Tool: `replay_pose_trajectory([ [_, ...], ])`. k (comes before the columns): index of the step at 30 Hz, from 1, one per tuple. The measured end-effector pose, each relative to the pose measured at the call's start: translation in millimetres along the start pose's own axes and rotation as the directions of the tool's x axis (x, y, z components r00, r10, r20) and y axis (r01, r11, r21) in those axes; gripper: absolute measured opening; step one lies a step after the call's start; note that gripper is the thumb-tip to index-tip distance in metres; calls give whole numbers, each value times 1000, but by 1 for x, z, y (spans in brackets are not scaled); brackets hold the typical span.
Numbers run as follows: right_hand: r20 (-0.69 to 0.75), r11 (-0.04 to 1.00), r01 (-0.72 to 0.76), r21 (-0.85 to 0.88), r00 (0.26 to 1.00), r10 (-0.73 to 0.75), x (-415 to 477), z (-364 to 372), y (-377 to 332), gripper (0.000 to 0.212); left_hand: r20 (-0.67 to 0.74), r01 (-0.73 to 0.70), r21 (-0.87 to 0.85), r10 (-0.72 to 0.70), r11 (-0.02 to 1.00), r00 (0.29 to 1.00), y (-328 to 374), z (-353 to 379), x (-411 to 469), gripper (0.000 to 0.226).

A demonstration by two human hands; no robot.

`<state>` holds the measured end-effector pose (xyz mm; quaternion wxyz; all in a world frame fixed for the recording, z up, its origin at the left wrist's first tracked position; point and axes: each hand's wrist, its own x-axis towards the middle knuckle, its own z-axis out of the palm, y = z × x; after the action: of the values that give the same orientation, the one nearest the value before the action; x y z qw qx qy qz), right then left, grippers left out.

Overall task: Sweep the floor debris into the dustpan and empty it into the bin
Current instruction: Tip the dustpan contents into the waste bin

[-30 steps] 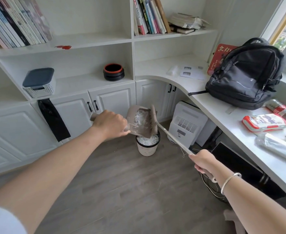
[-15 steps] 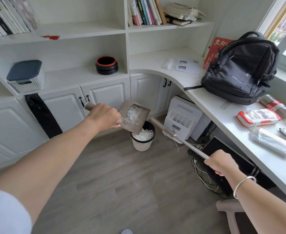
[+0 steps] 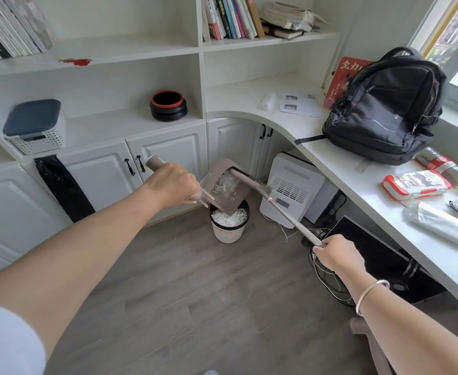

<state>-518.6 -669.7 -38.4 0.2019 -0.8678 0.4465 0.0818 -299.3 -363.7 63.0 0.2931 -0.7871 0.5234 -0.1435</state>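
Head view: my left hand [image 3: 174,185] is gripping the taupe plastic dustpan [image 3: 225,186], tilting it over the small white bin [image 3: 229,224]; my right hand [image 3: 336,255] is holding the metal-handled broom [image 3: 252,181], its long axis running far-left across the pan's paper shreds [image 3: 226,184].

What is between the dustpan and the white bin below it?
In the head view nothing solid lies between: the tilted dustpan hangs directly over the bin, its lower corner near the rim, white shreds clinging inside it.

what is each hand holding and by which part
Left hand grips the dustpan by its handle; right hand grips the broom partway along its metal pole.
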Motion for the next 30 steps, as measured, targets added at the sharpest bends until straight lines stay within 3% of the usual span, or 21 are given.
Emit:
replay_pose_trajectory([
  [4,21,1000,-16,25,1000,15,-8,14,-16,15,-124,-55,-72,46,996,991,-10,3,-8,39],
  [7,51,998,-30,49,998,27,-13,22,-26,16,-199,-53,-16,48,998,979,-15,4,-10,37],
  [23,114,996,-64,62,992,57,-17,31,-33,8,-131,-66,-24,63,997,989,-15,13,-13,44],
  [30,99,996,-69,55,993,64,-18,21,-11,13,-50,-42,-18,41,999,998,-5,5,-1,33],
])
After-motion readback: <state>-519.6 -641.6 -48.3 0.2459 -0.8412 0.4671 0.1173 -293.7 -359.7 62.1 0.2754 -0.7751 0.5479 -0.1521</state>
